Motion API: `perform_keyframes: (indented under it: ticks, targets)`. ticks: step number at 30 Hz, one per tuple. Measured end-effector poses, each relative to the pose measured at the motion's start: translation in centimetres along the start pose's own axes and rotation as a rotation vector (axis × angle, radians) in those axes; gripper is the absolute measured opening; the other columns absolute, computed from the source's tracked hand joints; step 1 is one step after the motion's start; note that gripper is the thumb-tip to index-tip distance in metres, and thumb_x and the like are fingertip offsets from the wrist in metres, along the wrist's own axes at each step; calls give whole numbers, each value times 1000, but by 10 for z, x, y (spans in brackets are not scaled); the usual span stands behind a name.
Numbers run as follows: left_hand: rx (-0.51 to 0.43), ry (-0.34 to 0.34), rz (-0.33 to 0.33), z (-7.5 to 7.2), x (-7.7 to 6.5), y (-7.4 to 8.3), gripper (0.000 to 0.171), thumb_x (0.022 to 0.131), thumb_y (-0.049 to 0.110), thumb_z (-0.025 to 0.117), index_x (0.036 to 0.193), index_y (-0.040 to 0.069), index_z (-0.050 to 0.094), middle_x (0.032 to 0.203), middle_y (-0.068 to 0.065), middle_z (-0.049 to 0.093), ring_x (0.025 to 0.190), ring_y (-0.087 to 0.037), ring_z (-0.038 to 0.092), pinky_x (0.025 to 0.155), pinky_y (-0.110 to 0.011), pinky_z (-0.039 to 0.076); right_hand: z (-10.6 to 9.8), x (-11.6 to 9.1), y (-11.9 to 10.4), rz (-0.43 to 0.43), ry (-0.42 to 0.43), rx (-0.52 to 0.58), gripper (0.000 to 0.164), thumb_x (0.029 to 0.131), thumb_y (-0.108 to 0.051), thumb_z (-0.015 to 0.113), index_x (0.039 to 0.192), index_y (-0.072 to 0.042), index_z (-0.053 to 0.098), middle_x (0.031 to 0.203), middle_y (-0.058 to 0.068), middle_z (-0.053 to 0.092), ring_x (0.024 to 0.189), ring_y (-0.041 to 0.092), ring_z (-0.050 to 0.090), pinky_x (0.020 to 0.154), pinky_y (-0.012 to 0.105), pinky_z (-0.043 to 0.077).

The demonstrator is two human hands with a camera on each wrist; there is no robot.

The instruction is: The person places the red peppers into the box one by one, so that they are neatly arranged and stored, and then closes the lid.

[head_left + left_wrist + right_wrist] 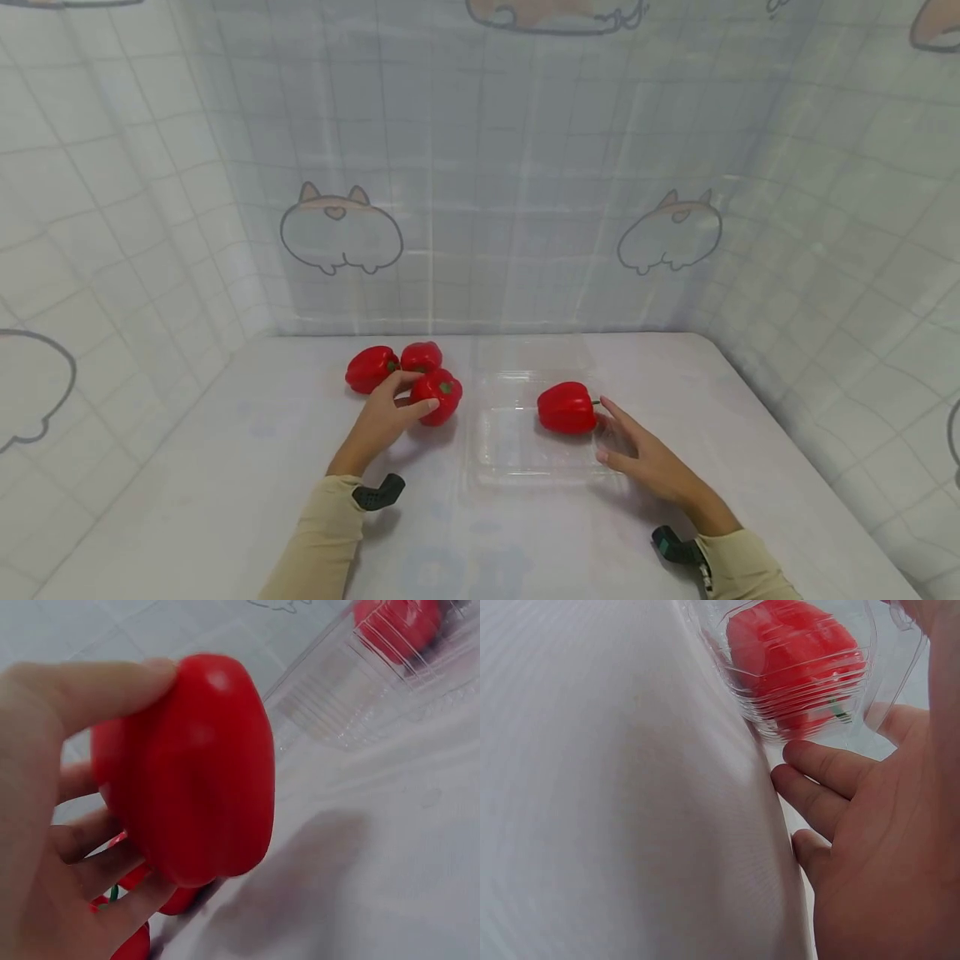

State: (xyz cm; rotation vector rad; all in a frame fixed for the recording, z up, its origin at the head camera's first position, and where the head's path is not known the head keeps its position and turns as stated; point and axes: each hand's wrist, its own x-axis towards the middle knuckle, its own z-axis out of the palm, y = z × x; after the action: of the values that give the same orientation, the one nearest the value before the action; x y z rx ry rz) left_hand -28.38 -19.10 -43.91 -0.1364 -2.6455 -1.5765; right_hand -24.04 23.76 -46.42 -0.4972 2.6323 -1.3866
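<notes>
1. Grid-patterned curtain (pixel 480 158) surrounds a white counter (pixel 217 508) on three sides (head view). Landmark: the clear container (pixel 506 437). Risk: a low sweep of the left hand (pixel 384 423) toward the container could knock its thin wall and slide it. The left hand grasps the held pepper (pixel 436 400), just left of the container; two outer peppers (pixel 371 370) lie left of its far end. The inner pepper (pixel 566 408) lies on its side within.

2. Left wrist view. Risk: glossy skin could slip if the thumb-and-finger grip slackened. The held pepper is deep red, blocky, lobed at one end.

3. Right wrist view. Risk: pressure from the right hand (pixel 885 832) might buckle the container's ribbed plastic. Beside the container, its fingers extend, grasping nothing; contact cannot be confirmed. The inner pepper appears red, green-stemmed, distorted by ridges.
</notes>
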Motion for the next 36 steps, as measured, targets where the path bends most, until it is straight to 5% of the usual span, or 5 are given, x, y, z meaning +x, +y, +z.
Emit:
perform_keyframes:
  ticks: [19,36]
  targets:
    - [-211,6,38,-2,-3,4,65,89,41,76,138,10,47,143,-12,49,134,-34,45,99,-51,49,0,-1,-1,-13,3,-1,86,93,-39,68,161,-21,18,160,18,31,148,39,24,110,71,21]
    - [-244,-27,43,-1,-5,5,72,86,48,76,146,22,45,143,-7,49,133,-31,43,96,-47,53,-1,1,3,-34,-1,3,85,94,-36,68,161,-20,19,159,18,33,147,40,27,109,72,22]
